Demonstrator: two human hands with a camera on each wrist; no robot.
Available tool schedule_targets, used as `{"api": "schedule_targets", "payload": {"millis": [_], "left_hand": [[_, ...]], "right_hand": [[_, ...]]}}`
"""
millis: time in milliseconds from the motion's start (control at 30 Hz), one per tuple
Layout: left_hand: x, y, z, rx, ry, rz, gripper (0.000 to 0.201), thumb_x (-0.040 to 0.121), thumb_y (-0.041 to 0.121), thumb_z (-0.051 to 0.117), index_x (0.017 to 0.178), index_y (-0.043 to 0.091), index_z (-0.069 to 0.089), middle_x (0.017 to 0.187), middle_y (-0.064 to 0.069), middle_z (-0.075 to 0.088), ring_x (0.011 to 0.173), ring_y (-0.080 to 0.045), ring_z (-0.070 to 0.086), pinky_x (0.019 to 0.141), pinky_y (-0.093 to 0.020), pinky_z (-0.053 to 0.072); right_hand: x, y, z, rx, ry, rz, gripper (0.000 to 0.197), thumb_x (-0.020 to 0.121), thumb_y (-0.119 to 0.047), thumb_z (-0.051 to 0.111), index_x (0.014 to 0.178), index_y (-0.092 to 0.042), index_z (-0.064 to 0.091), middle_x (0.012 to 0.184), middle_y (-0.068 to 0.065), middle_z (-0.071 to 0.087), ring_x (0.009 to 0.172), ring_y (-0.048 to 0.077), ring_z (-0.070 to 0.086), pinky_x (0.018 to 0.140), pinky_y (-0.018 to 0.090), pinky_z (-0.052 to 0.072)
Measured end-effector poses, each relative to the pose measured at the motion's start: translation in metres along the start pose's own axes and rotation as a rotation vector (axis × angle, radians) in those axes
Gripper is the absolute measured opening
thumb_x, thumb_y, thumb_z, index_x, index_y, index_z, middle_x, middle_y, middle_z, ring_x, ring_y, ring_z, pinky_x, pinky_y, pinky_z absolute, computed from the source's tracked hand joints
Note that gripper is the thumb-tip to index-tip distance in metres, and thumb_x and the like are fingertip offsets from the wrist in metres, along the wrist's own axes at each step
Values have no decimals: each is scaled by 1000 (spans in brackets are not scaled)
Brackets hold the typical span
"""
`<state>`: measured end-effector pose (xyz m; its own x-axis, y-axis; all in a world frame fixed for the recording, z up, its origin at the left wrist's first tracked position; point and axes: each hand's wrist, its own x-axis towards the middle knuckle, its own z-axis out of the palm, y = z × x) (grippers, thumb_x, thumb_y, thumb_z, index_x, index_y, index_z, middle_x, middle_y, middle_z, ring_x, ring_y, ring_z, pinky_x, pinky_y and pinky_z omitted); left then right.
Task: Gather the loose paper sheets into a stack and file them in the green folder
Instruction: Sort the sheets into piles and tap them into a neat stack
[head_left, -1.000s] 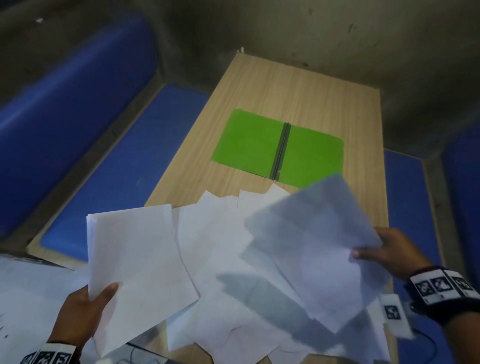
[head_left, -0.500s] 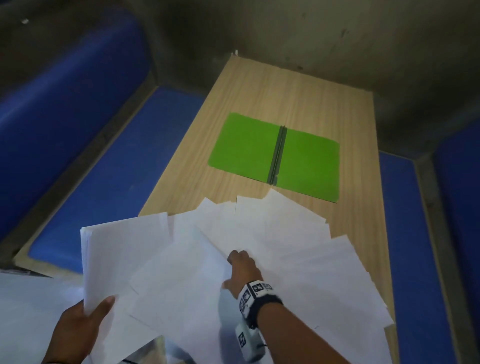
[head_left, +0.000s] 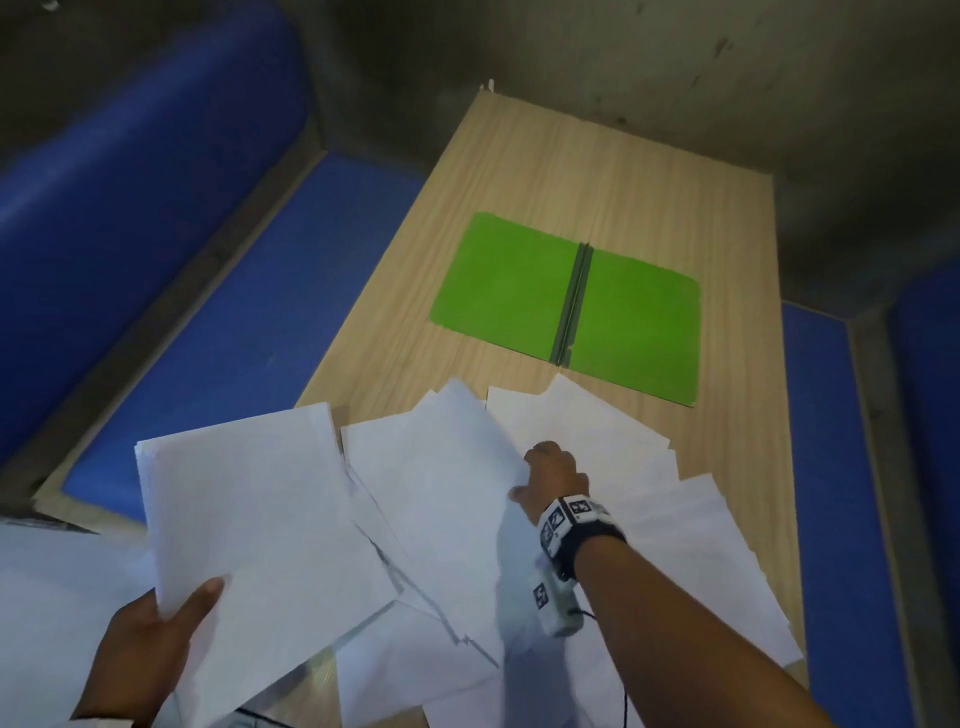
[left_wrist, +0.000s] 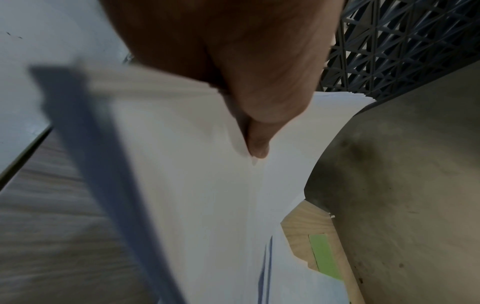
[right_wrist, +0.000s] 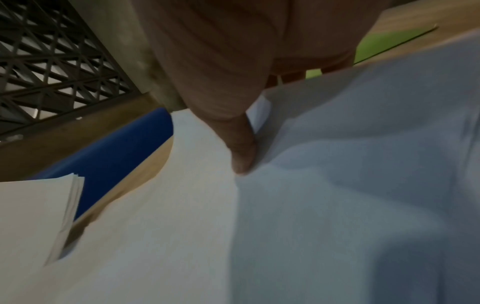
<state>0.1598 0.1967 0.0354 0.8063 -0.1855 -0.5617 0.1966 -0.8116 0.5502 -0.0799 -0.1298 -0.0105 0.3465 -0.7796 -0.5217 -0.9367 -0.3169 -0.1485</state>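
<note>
My left hand (head_left: 150, 639) grips a stack of white sheets (head_left: 249, 519) at its near corner, thumb (left_wrist: 257, 148) on top, holding it above the table's left edge. My right hand (head_left: 550, 473) reaches into the middle of the loose sheets (head_left: 691, 545) and pinches the right edge of one sheet (head_left: 441, 493), thumb (right_wrist: 241, 156) on top and fingers curled under it. That sheet is raised slightly off the pile. The green folder (head_left: 509, 286) lies open and flat beyond the papers, its dark spine in the middle, and nothing lies on it.
The wooden table (head_left: 571, 166) runs away from me to a grey concrete wall. Blue cushioned benches flank it on the left (head_left: 234, 291) and right (head_left: 831, 467). More paper overhangs the near edge by my left arm.
My right hand swung a sheet from the right side across to the left, then moved to the middle of the pile and took hold of another sheet. The left hand's stack stayed put.
</note>
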Motion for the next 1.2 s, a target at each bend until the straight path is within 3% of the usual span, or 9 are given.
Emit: {"api": "schedule_targets", "payload": {"millis": [267,433,533,633,767,933,1000,1100,1200], "left_hand": [[1,7,13,1,-34,17,27,95,30,71,100,4,62,100,-20,64,93,-43,59,94,-55,50],[4,11,13,16,-36,0,34,94,33,72,103,1,65,104,-24,68,97,-46,61,99,-60,50],[5,16,9,7,-16,-12,34,93,36,72,103,5,64,103,-23,67,98,-48,61,99,-61,49],[11,11,5,-35,-1,-9,36,92,40,73,105,7,66,103,-23,68,95,-45,61,95,-59,51],[49,-36,2,-86,29,-10,60,76,66,78,112,18,71,107,-14,76,97,-39,69,94,-60,55],[19,3,1,-111,9,10,33,84,41,82,96,13,70,100,-22,74,91,-40,67,89,-55,55],[12,8,3,-73,-9,34,30,90,33,78,97,5,71,94,-24,72,84,-39,65,76,-47,50],[11,7,11,-36,-26,48,29,95,28,72,99,-1,69,95,-26,71,84,-41,63,72,-45,46],[8,8,17,-16,-46,52,32,96,26,71,100,-5,68,95,-27,69,82,-41,61,72,-43,45]], "right_hand": [[4,-12,17,143,-96,44,75,74,-29,76,134,-28,31,124,2,58,116,30,53,99,42,34],[-2,-10,14,284,-179,14,66,82,-27,74,138,-12,44,137,8,53,124,32,52,103,36,41],[-7,6,-6,442,-135,-30,47,79,-21,76,122,-9,61,122,10,65,108,26,62,88,31,51],[-11,42,-37,523,-45,-34,35,73,-14,79,107,-9,70,101,9,71,85,17,61,68,23,45],[-25,112,-85,770,161,49,31,73,2,77,103,1,68,93,11,67,83,18,57,52,10,44],[-53,182,-104,1022,270,187,38,66,-21,84,100,-12,70,103,3,71,94,23,68,87,34,47],[-61,181,-95,1098,263,197,37,64,-27,84,95,-12,70,96,-1,73,80,18,70,74,29,51],[-70,158,-67,1173,167,170,21,78,-4,74,97,-1,67,71,-6,74,64,10,70,53,19,53],[-71,124,-21,1069,-47,125,43,62,-20,88,97,-4,70,92,8,76,79,17,71,60,17,54]]}}
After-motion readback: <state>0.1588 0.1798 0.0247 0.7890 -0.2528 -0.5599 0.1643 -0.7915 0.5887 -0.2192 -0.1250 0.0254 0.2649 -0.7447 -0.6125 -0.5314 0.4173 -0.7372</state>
